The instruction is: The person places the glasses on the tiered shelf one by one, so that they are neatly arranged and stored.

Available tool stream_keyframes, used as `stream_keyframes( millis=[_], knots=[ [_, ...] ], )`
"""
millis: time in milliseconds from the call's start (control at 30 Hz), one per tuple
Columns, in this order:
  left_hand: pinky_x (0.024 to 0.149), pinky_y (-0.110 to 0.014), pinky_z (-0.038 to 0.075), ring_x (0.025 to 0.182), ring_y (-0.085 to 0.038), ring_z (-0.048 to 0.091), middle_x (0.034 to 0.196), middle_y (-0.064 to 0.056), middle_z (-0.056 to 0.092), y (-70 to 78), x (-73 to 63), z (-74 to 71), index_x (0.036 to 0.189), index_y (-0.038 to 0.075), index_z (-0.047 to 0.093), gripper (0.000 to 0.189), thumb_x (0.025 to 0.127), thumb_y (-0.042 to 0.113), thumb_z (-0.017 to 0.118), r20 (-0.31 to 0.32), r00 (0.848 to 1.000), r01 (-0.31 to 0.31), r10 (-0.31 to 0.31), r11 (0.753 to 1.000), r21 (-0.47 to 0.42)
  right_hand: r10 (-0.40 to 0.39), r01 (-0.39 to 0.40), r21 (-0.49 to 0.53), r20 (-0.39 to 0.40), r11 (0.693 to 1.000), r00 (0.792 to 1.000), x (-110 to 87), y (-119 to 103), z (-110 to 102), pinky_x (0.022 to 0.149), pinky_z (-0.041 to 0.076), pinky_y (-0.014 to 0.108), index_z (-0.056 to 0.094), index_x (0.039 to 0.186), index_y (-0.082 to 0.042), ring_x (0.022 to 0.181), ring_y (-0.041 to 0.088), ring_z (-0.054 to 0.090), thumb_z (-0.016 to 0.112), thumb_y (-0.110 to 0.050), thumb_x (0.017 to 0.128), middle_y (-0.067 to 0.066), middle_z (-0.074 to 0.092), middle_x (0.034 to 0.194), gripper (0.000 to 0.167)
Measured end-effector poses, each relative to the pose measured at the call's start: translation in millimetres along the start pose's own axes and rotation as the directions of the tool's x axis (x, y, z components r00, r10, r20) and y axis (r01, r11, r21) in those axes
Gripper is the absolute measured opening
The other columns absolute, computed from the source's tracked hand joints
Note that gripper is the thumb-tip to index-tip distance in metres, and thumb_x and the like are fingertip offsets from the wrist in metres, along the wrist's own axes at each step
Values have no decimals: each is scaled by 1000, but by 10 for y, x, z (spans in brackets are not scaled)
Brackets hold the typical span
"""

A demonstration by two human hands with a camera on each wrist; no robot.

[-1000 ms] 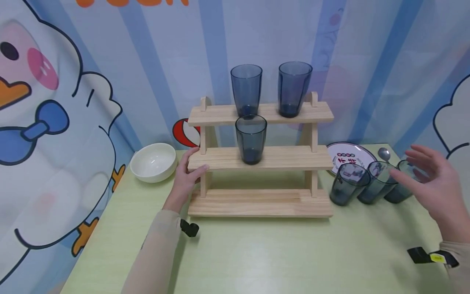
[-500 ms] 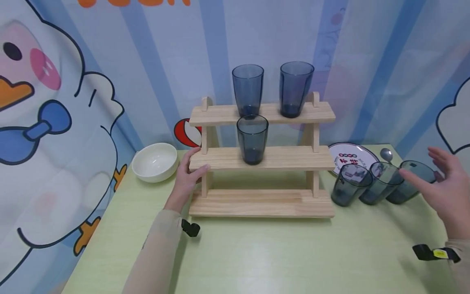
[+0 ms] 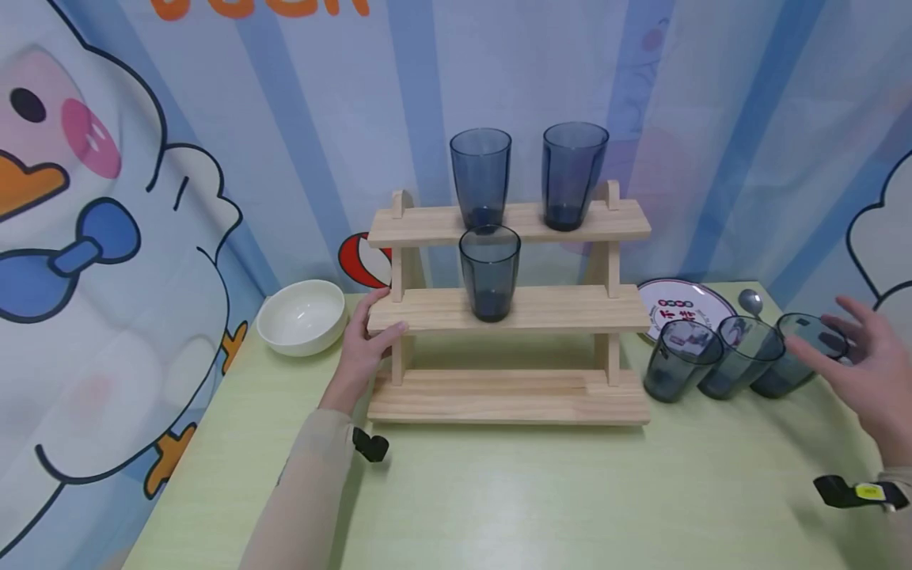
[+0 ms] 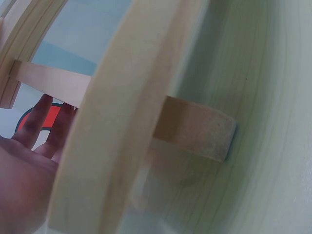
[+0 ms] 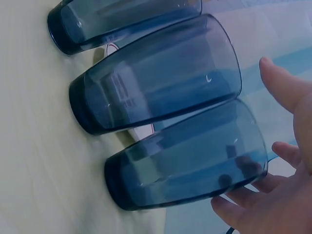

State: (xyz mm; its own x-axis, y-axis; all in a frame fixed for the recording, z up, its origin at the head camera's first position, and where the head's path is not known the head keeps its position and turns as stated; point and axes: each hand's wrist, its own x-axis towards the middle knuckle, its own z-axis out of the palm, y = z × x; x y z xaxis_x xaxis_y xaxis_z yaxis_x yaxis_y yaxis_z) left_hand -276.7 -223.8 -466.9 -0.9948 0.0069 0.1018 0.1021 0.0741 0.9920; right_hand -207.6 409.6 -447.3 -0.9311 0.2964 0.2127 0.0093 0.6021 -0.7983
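Observation:
My left hand (image 3: 362, 348) grips the left end of the middle shelf of a three-tier wooden display stand (image 3: 570, 310), thumb at the front edge and the other fingers behind. On the right, my right hand (image 3: 871, 366) is around the rim of the rightmost blue drinking glass (image 3: 784, 375). In the right wrist view its fingertips show through that glass (image 5: 190, 165), while the thumb stands apart from the rim. Two matching glasses, a middle one (image 3: 737, 366) and a left one (image 3: 677, 372), stand beside it in a row.
Two blue glasses stand on the top shelf, one left (image 3: 480, 174) and one right (image 3: 574, 178); another (image 3: 490, 277) is on the middle shelf. Left of the stand is a white bowl (image 3: 302, 318). Behind the row lie a printed plate (image 3: 687, 297) and a spoon (image 3: 750, 301).
My right hand first moved right, clear of the rightmost glass, then its fingers came in behind that glass's rim. My left hand has kept its grip on the stand.

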Motion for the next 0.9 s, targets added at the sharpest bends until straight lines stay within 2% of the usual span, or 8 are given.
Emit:
stream_keyframes(
  millis=[100,167,233,333,433,533,733,900],
  knots=[
    [99,-54,54,116,-32,62,160,-2,41,3,-3,2,159,31,42,67,100,20,73,-1,1000,-1,1,1000,-5,-1,0,17,32,1000,1000,14,134,-5,123,32,32,8,170,-25,153,38,33,63,-28,106,27,26,168,85],
    [99,-54,54,117,-33,62,160,-3,41,5,-3,4,159,30,42,68,100,19,73,-4,1000,-1,1,1000,-6,-11,7,75,58,997,998,33,224,-10,106,40,12,8,170,-25,140,16,48,63,-23,106,13,44,161,84],
    [99,-55,53,117,-33,62,160,-3,40,7,-1,6,159,29,41,68,100,19,73,-6,1000,0,0,1000,-3,-26,9,183,91,983,995,54,304,-16,87,42,2,10,170,-24,120,-4,52,64,-15,105,-7,55,145,85],
    [100,-54,53,117,-33,62,161,-2,40,6,1,8,159,29,40,68,100,20,73,-12,1000,11,-11,1000,4,-68,11,359,148,933,987,86,394,-18,80,45,2,11,170,-19,102,-14,53,65,0,102,-26,55,121,89],
    [101,-54,53,116,-32,63,161,-1,39,4,-1,8,160,29,40,69,100,20,72,-14,1000,18,-18,1000,6,-90,-3,463,178,887,980,108,454,-4,80,46,2,14,170,-19,100,-14,56,66,7,99,-25,58,118,92],
    [102,-56,52,115,-33,63,161,-2,40,6,-7,10,160,28,40,69,100,19,72,-14,1000,12,-12,1000,0,-105,9,462,182,887,978,121,490,16,81,47,3,18,169,-22,102,-13,55,66,9,98,-25,57,120,91],
    [102,-56,52,114,-30,64,162,-2,39,-2,-6,7,159,30,41,68,100,20,72,-15,1000,11,-11,1000,5,-110,45,361,161,931,981,111,503,50,83,47,3,26,166,-25,103,-12,51,67,7,98,-26,52,122,86],
    [99,-50,55,109,-27,66,162,-1,39,8,-10,7,158,33,42,66,100,21,73,-11,1000,6,-6,1000,8,-80,22,377,137,926,987,85,491,59,82,47,3,26,166,-25,103,-11,51,67,5,99,-25,51,122,85]
  ],
)
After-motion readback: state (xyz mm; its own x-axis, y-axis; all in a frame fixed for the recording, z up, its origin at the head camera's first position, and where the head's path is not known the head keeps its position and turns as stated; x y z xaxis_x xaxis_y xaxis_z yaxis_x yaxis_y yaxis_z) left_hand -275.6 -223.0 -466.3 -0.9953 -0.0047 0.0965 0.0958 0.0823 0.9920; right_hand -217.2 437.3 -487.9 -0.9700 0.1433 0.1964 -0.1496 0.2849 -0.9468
